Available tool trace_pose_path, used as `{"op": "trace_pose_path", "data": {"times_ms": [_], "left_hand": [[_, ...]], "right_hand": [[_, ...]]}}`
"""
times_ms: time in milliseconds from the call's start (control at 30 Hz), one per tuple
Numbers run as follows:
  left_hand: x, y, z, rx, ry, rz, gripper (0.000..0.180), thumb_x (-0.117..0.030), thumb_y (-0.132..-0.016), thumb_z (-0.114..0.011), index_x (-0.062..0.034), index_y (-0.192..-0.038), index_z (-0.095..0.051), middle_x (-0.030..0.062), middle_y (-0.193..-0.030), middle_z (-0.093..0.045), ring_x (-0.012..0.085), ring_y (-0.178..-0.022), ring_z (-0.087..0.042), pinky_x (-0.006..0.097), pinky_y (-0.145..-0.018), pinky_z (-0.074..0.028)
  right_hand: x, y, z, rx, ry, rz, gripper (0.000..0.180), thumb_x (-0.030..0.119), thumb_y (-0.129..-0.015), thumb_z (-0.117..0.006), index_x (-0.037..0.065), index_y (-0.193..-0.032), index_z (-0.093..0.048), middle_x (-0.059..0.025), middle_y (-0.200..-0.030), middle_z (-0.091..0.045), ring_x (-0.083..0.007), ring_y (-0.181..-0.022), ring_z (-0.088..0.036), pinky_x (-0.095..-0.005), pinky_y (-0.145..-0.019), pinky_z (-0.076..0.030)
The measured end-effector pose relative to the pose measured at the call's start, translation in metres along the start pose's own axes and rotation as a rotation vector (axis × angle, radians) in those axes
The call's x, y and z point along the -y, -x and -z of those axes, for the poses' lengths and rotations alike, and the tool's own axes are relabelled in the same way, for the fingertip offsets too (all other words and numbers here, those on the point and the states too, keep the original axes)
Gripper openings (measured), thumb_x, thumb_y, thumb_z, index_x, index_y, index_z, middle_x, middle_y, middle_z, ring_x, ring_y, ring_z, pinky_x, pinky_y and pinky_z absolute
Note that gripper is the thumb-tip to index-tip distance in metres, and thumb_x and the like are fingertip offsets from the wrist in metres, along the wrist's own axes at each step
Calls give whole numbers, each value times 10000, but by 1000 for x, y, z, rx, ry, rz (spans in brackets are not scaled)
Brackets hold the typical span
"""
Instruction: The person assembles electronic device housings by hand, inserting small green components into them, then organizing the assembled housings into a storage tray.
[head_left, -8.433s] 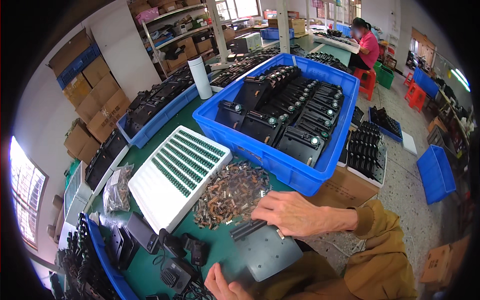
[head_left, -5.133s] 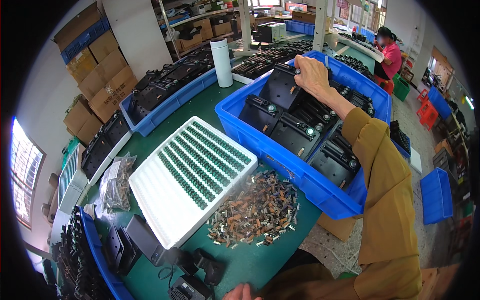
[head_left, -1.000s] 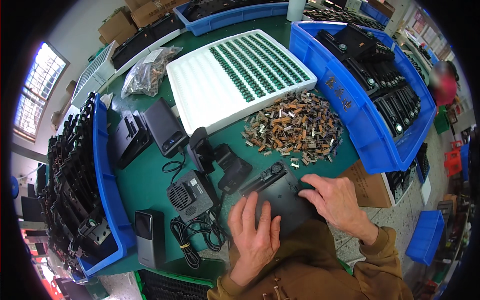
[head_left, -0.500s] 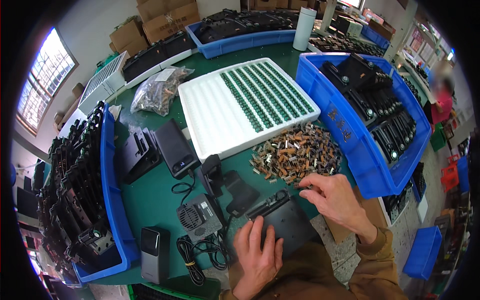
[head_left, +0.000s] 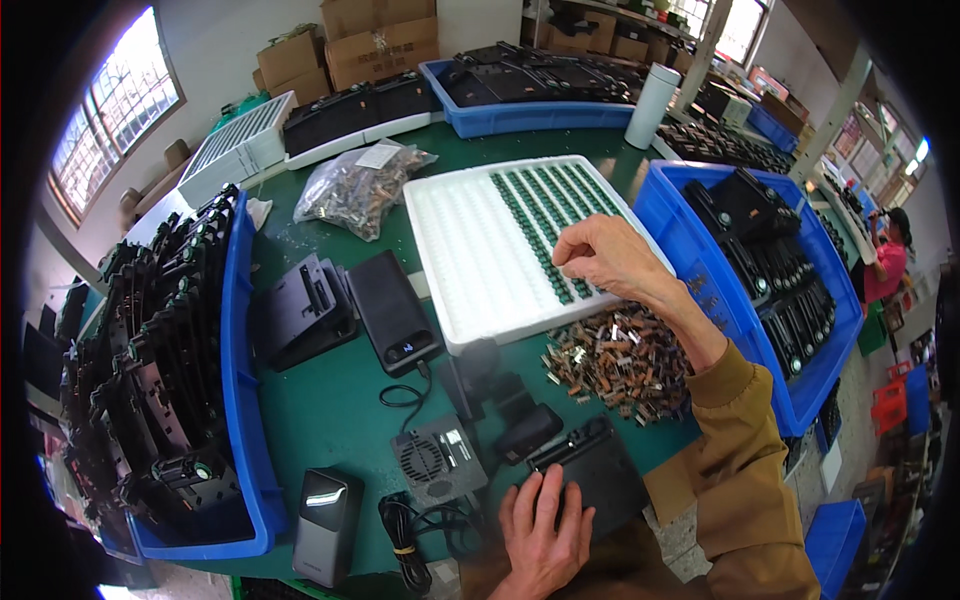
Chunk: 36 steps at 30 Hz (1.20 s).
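Over the right part of a white foam tray [head_left: 450, 240], right hand [head_left: 617, 258] is hovering above rows of green parts [head_left: 524, 212], thumb and fingertips curling close together; cannot tell whether they are pinching anything. Near edge of the green table [head_left: 325, 420]: left hand [head_left: 546, 528] is resting on a black panel [head_left: 612, 482], fingers lying slightly parted across its face, not closing around it. Heap of small brown and silvery pieces [head_left: 622, 362] is sitting between panel and tray. Blue bin [head_left: 745, 355] is standing farther right, holding more black panels.
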<state>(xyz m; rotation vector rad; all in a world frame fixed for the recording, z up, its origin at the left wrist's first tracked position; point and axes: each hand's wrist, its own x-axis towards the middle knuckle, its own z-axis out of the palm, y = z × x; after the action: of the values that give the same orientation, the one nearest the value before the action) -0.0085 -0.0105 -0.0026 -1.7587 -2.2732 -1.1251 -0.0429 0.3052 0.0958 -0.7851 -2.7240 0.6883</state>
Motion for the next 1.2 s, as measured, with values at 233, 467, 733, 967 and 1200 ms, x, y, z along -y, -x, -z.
{"op": "trace_pose_path", "data": {"times_ms": [233, 467, 733, 967, 1200], "left_hand": [[-5, 0, 4, 34, -54, -4, 329, -216, -769, -720, -33, -1040, -681, 167, -1303, -541, 338, -1187, -485, 496, -978, -387], [-5, -3, 4, 45, -46, 6, 324, -224, -764, -720, -33, -1024, -692, 169, -1294, -551, 341, -1166, -499, 503, -980, -389], [-2, 0, 1, 40, -80, -28, 330, -209, -759, -719, -29, -1034, -686, 181, -1302, -544, 350, -1196, -483, 504, -1008, -370], [-6, -1, 2, 37, -92, -28, 332, -194, -755, -722, -25, -1038, -684, 180, -1300, -544, 355, -1199, -482, 500, -1002, -378], [-6, 0, 3, 45, -107, -24, 336, -203, -751, -726, -30, -1036, -689, 176, -1302, -545, 352, -1198, -482, 498, -1005, -379]], "right_hand": [[-36, -72, -13, -89, -8, -80, 155, 88, -723, -667, 67, -855, -747, -93, -851, -728, -245, -802, -689, -368, -751, -524], [-36, -78, -11, -11, -5, -14, 184, 100, -696, -719, 33, -866, -737, -110, -829, -721, -229, -767, -682, -337, -721, -529], [-20, 7, -9, 86, -125, -26, 151, 72, -678, -692, 58, -821, -739, -101, -795, -716, -242, -759, -689, -344, -719, -525], [-18, 13, -7, 106, 80, 45, 150, 54, -655, -679, 85, -787, -742, -98, -771, -708, -269, -756, -682, -372, -687, -517], [-13, 1, -13, 215, 251, 125, 87, 58, -651, -697, 84, -731, -718, -77, -715, -691, -261, -722, -675, -391, -632, -497]]}}
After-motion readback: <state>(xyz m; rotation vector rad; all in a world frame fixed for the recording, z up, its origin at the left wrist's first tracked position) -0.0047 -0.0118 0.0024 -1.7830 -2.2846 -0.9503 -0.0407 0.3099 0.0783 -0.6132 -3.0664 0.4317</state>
